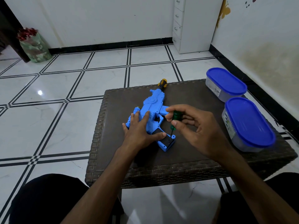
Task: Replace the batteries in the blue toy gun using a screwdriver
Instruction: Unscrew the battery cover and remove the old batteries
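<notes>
So the blue toy gun point(151, 110) is being laid flat on its side on a dark woven-wicker table point(186, 167), roughly in the middle of the top. It's chunky bright blue plastic with moulded ridges and a round ring detail on the body, and a yellow-and-black muzzle tip point(162, 84) is being pointed toward the table's far edge, just about reaching it. A black panel is being shown on the grip point(166, 141), which is angled toward the table's near edge.

The gun is being pressed down by the left hand point(140, 128), fingers straight and spread over the rear of the body, thumb stretched along the grip. Nothing is being clutched there, just flat pressure.

A screwdriver point(175, 118) with a green handle is being pinched between the thumb and fingertips of the right hand point(194, 126), held close to upright, and its thin shaft is being run down to the black panel near the butt end of the grip.

Edge-wise: the gun is being kept well in from the table's near and left edges, with open tabletop around it. Off to the right of the gun, two oval tubs with blue lids point(226, 81) point(249, 122) are being parked along the table's right edge, the far one hanging slightly past the corner.
</notes>
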A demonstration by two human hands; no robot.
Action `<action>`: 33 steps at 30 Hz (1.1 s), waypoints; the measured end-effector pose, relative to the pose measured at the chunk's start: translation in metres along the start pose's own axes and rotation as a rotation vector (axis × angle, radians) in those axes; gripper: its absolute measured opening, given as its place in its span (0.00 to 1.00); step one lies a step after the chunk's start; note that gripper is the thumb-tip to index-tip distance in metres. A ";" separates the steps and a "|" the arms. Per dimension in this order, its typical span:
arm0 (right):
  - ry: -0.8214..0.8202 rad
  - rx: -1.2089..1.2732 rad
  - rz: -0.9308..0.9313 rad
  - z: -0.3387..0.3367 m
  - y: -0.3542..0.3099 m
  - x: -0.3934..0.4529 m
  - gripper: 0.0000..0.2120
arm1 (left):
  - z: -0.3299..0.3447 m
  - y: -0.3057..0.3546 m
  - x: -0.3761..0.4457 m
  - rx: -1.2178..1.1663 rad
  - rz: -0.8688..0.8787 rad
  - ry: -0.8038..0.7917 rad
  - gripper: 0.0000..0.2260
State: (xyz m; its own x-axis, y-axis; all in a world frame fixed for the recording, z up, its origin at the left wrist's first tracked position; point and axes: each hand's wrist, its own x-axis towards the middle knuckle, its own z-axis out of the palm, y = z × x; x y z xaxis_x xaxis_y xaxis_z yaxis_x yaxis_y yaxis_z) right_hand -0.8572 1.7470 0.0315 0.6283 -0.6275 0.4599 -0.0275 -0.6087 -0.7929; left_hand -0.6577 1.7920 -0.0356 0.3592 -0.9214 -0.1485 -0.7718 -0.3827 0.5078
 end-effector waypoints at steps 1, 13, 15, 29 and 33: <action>-0.002 -0.002 0.001 0.000 0.000 0.000 0.16 | 0.000 0.000 0.000 0.001 -0.001 0.001 0.46; 0.012 -0.008 -0.010 -0.001 -0.002 0.000 0.16 | 0.001 -0.001 0.001 -0.008 -0.003 0.002 0.46; 0.018 -0.010 -0.014 -0.002 -0.003 0.001 0.16 | 0.001 -0.001 0.001 -0.006 -0.004 -0.001 0.46; -0.017 -0.027 -0.040 -0.001 0.000 -0.001 0.17 | 0.000 0.000 0.000 -0.005 -0.001 -0.002 0.46; -0.014 -0.148 -0.108 0.001 -0.003 0.003 0.15 | -0.001 0.000 0.000 -0.002 0.004 -0.001 0.45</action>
State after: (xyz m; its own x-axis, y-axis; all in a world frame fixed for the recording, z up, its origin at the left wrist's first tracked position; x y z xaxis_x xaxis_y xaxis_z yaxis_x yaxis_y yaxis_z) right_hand -0.8548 1.7472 0.0346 0.6447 -0.5483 0.5327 -0.0725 -0.7375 -0.6714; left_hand -0.6578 1.7923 -0.0346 0.3557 -0.9229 -0.1472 -0.7719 -0.3789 0.5105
